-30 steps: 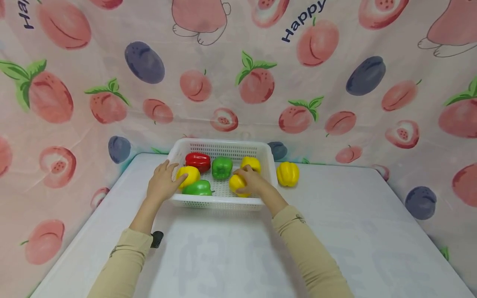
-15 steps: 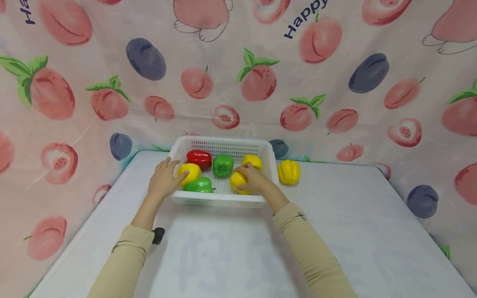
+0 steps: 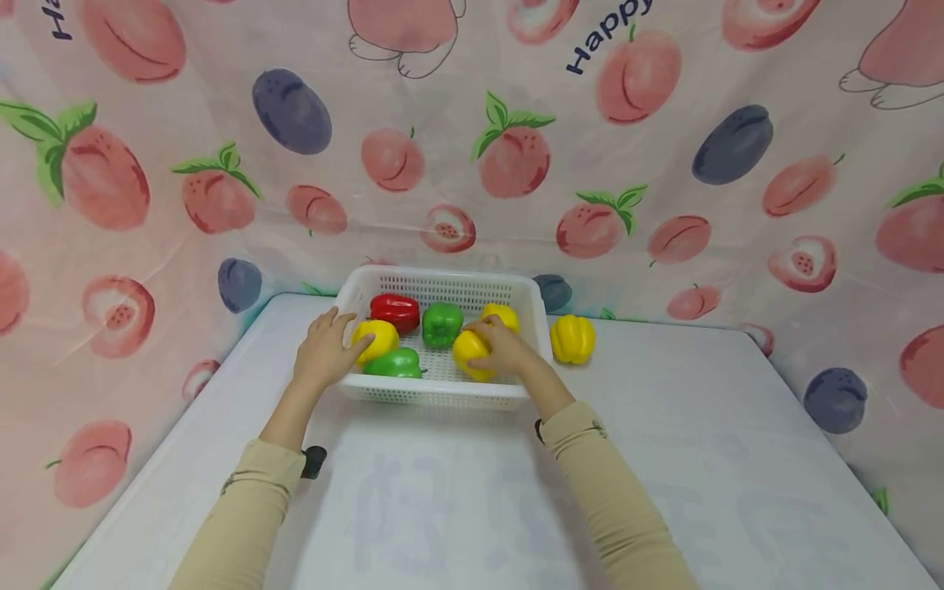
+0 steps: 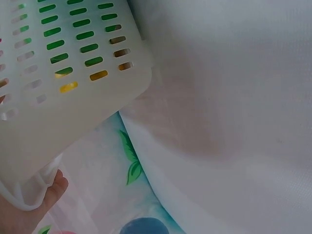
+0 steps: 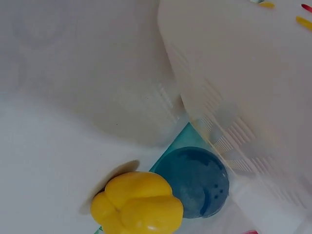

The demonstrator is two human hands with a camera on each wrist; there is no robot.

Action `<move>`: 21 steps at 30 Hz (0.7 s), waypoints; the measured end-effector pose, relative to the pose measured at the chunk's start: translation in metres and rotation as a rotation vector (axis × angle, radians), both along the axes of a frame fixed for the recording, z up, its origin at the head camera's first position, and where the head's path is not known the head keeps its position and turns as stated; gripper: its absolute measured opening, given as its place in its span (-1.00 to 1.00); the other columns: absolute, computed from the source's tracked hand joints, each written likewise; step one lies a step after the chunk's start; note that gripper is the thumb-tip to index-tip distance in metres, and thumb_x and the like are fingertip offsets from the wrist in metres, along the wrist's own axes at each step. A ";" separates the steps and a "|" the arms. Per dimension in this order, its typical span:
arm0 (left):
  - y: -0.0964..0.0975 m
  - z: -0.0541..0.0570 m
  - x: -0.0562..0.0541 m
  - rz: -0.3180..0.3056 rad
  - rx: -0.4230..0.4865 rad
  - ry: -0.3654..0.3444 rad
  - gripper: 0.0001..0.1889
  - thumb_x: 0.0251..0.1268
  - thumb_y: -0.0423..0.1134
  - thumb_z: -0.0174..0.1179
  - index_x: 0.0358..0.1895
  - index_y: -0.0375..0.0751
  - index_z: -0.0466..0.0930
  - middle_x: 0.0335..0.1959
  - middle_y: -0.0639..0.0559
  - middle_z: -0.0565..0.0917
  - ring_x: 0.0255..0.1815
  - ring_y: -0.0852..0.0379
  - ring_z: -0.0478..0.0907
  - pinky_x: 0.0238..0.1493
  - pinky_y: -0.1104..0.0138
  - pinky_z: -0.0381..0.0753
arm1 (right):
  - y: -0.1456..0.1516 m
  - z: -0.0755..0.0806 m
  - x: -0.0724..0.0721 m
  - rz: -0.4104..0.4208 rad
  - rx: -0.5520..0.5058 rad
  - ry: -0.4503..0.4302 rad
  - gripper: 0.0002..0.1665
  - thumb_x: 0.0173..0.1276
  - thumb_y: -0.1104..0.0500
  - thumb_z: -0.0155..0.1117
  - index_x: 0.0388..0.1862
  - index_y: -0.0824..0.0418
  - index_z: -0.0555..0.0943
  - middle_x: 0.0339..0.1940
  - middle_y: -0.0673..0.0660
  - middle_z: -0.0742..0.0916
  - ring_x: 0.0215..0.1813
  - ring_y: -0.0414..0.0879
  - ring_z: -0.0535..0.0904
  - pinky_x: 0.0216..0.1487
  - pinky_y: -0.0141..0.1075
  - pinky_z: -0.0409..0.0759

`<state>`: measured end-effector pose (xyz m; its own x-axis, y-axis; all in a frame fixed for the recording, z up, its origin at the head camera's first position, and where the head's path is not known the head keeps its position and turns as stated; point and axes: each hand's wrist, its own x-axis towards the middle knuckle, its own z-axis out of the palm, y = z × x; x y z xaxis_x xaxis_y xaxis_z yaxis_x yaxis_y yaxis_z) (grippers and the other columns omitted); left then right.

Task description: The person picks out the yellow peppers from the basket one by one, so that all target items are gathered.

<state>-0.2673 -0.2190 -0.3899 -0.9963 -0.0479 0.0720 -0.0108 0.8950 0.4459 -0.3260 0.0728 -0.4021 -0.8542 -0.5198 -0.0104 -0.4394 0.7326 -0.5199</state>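
Note:
A white perforated basket [image 3: 435, 390] holds several bell peppers. My left hand [image 3: 321, 351] grips its left rim, thumb inside beside a yellow bell pepper [image 3: 378, 339]. In the left wrist view, fingers [image 4: 57, 187] show past the basket's rim. My right hand [image 3: 501, 346] reaches over the right side and holds a yellow bell pepper [image 3: 470, 356] low in the basket; its palm side is hidden. Another yellow bell pepper [image 3: 501, 314] lies just behind that hand. A red bell pepper [image 3: 395, 313], a green bell pepper [image 3: 442, 326] and a second green bell pepper [image 3: 394, 363] lie further left.
Outside the basket, a yellow bell pepper [image 3: 572, 340] stands on the white table [image 3: 442, 492], right of the basket's right wall. A fruit-printed cloth [image 3: 516, 238] hangs behind the table and along its sides.
The whole head view has shifted slightly upward. The yellow bell pepper under my right hand has turned or shifted a little, and more of it shows. My left hand keeps its place on the rim.

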 end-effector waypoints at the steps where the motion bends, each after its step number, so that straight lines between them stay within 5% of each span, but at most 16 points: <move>1: 0.000 0.000 0.000 -0.002 -0.001 0.000 -0.30 0.34 0.13 -0.04 0.38 -0.29 0.18 0.46 -0.40 0.02 0.45 -0.40 -0.04 0.30 -0.33 0.10 | 0.001 0.000 0.000 0.003 -0.014 0.000 -0.29 0.19 0.09 0.36 0.32 0.13 0.37 0.37 0.26 0.31 0.15 0.13 0.46 0.31 0.01 0.41; 21: -0.001 0.000 -0.002 -0.005 0.008 -0.007 -0.28 0.34 0.14 -0.03 0.39 -0.29 0.17 0.46 -0.40 0.02 0.45 -0.39 -0.04 0.28 -0.34 0.12 | 0.003 0.004 -0.002 -0.062 -0.178 0.030 -0.24 0.17 0.05 0.38 0.35 0.04 0.35 0.40 0.25 0.26 0.31 0.22 0.34 0.35 0.12 0.33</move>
<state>-0.2693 -0.2195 -0.3898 -0.9969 -0.0438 0.0648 -0.0097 0.8914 0.4531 -0.3280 0.0761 -0.3983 -0.8831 -0.4578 0.1028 -0.4137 0.6565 -0.6308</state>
